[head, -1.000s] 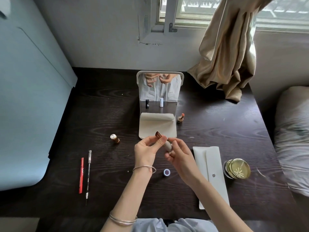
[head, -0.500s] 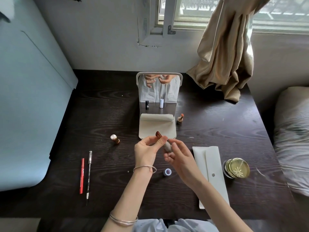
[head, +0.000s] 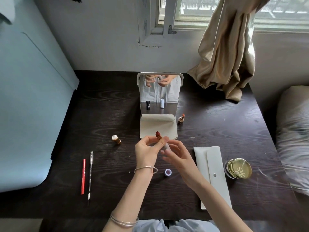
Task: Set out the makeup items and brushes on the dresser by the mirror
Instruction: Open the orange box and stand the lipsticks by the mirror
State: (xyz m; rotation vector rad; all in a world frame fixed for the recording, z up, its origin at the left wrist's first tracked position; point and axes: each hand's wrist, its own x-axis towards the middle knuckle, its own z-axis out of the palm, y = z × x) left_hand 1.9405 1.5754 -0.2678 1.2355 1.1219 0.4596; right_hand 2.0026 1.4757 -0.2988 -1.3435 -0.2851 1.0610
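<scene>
Over the dark dresser [head: 217,124], my left hand [head: 148,152] pinches an uncapped lipstick [head: 158,135] between thumb and forefinger, red tip up. My right hand [head: 179,156] curls its fingertips round the tube's pale lower end. Both hands hover just in front of the white standing mirror [head: 158,88]. A lilac cap [head: 168,172] lies below my hands. An open lipstick [head: 181,118] stands right of the mirror, and a gold-capped tube [head: 116,139] stands to its left. A red pencil [head: 83,175] and a black pencil [head: 90,174] lie side by side at the left.
A white pouch [head: 215,174] lies right of my hands, with stacked gold compacts [head: 239,168] beside it. A beige curtain [head: 225,56] drapes onto the back right corner. A pillow [head: 294,139] borders the right edge, and a pale blue panel [head: 25,114] borders the left.
The lipstick now stands a little more upright in my left hand. My right fingers have shifted slightly on its lower end. Nothing on the dresser has moved.
</scene>
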